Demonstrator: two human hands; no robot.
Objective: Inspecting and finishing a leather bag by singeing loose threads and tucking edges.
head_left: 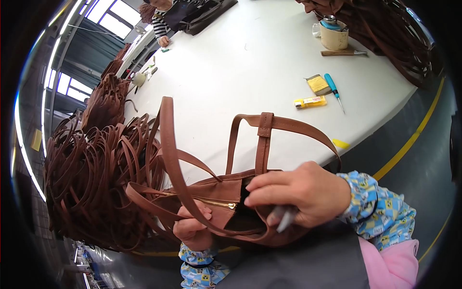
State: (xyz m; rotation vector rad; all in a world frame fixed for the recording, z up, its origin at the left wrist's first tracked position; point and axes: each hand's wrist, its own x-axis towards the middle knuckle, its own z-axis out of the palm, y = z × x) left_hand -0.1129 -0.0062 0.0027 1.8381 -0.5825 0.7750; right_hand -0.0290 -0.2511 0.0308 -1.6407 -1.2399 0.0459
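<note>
A brown leather-look handbag (224, 188) with tall strap handles leans at the table's near edge, its top partly open. A gold zipper (219, 203) runs along the opening, and its pull lies beside the dark interior. My left hand (193, 227) pinches the bag's near rim, just below the zipper, with a strap passing close over the fingers. My right hand (305, 195) is over the right end of the opening, fingers curled at the edge. From its palm sticks out a blurred grey tool (287, 219) whose kind I cannot make out.
Brown bags with looped handles (103, 178) are heaped at the left. On the white table (231, 72) lie a blue-handled awl (332, 85), yellow thread (318, 85), a yellow lighter (310, 101), a wooden-handled tool (342, 53) and a beige cup (334, 38). Across the table, a person (166, 24) handles a dark bag.
</note>
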